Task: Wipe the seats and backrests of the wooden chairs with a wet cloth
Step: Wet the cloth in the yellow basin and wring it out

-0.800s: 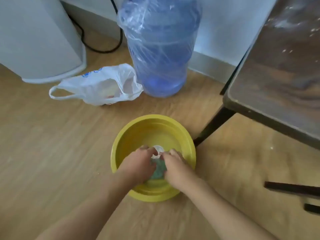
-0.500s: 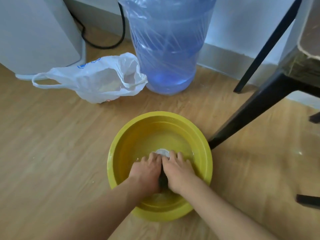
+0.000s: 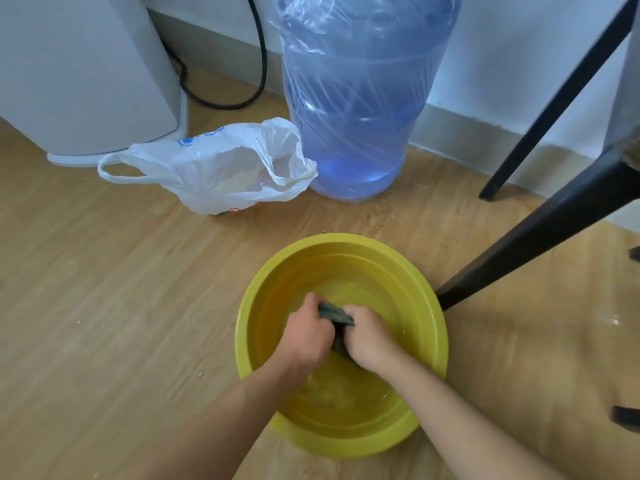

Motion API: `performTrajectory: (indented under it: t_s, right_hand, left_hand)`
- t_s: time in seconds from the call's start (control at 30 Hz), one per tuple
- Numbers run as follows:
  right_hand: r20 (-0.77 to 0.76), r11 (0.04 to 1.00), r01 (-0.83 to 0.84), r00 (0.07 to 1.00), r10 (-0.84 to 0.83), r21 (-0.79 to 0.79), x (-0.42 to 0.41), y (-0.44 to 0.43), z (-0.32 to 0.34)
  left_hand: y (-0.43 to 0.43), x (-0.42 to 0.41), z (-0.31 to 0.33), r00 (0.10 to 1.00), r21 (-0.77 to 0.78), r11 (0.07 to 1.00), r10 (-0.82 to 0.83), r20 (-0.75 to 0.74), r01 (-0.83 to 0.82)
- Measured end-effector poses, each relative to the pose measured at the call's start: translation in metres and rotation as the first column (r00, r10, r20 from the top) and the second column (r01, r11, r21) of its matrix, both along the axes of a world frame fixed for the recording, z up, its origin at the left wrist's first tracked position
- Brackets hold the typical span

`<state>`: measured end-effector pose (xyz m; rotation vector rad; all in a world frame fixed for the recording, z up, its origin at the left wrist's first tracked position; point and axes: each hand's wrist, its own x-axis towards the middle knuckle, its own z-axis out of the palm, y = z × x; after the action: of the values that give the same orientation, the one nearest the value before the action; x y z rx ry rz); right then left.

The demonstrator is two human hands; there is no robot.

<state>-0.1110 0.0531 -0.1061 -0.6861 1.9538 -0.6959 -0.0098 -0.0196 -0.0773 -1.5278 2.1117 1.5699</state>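
A yellow plastic basin [image 3: 349, 252] with shallow water stands on the wooden floor in front of me. Both my hands are inside it. My left hand [image 3: 306, 336] and my right hand [image 3: 369, 336] are clenched side by side on a dark green cloth [image 3: 334, 315], which is bunched between them; only a small fold shows. A chair's black legs [image 3: 540, 233] slant in from the right, one foot touching down beside the basin's right rim. A corner of its wooden seat [image 3: 632, 140] shows at the right edge.
A big blue water jug [image 3: 360, 98] wrapped in clear plastic stands behind the basin by the wall. A white plastic bag [image 3: 221, 171] lies left of it. A white appliance [image 3: 79, 74] with a black cable [image 3: 256, 64] fills the back left. Crumbs dot the floor.
My hands went from pressing flat on the cloth in the water to gripping it in fists and lifting it a little. My head dropped closer, so the chair seat slid out of view.
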Motion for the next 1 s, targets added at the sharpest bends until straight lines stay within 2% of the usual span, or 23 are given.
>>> performTrajectory:
  t_s: [0.07,0.2,0.3,0.4,0.5,0.53,0.57,0.6,0.67,0.7,0.83,1.0]
  right_hand:
    - [0.136,0.993,0.118,0.984,-0.115,-0.017,0.001,0.0,-0.002]
    - [0.29,0.958,0.285,0.919,-0.267,-0.022,0.001,0.003,0.005]
    - [0.528,0.886,0.462,0.761,-0.377,-0.032,0.008,0.0,0.012]
    - [0.64,0.816,0.578,0.616,-0.459,0.028,0.011,-0.005,0.017]
    - [0.798,0.731,0.678,0.394,-0.456,0.083,0.011,-0.012,0.025]
    - [0.814,0.714,0.695,0.362,-0.454,0.089,0.012,-0.014,0.029]
    - [0.803,0.715,0.692,0.373,-0.466,0.094,0.015,-0.018,0.032]
    - [0.751,0.727,0.68,0.43,-0.5,0.095,0.018,-0.021,0.033]
    - [0.568,0.741,0.666,0.577,-0.587,0.088,0.025,-0.03,0.033]
    - [0.491,0.733,0.676,0.615,-0.617,0.074,0.026,-0.033,0.033]
    - [0.36,0.714,0.695,0.689,-0.63,-0.08,0.024,-0.04,0.033]
    - [0.277,0.776,0.621,0.769,-0.576,-0.113,0.02,-0.036,0.034]
  left_hand:
    - [-0.007,0.0,0.006,0.998,-0.013,0.998,0.059,-0.009,-0.059]
    - [-0.017,0.006,0.006,0.999,-0.147,0.989,-0.018,0.05,0.026]
    - [-0.02,0.005,0.003,1.0,-0.167,0.986,0.012,0.028,-0.008]
    - [-0.023,-0.001,0.006,0.991,-0.086,0.987,0.136,-0.004,-0.136]
    - [-0.026,-0.007,0.013,0.972,-0.029,0.972,0.232,-0.038,-0.233]
    - [-0.025,-0.01,0.016,0.965,-0.018,0.967,0.254,-0.056,-0.256]
    - [-0.025,-0.012,0.018,0.96,-0.006,0.963,0.269,-0.076,-0.27]
    - [-0.023,-0.015,0.019,0.957,0.009,0.961,0.275,-0.093,-0.275]
    - [-0.017,-0.02,0.021,0.954,0.034,0.961,0.278,-0.116,-0.276]
    - [-0.016,-0.022,0.021,0.954,0.03,0.961,0.277,-0.116,-0.275]
    - [-0.015,-0.024,0.023,0.956,-0.015,0.963,0.267,-0.121,-0.271]
    - [-0.011,-0.024,0.021,0.955,-0.017,0.965,0.258,-0.147,-0.263]
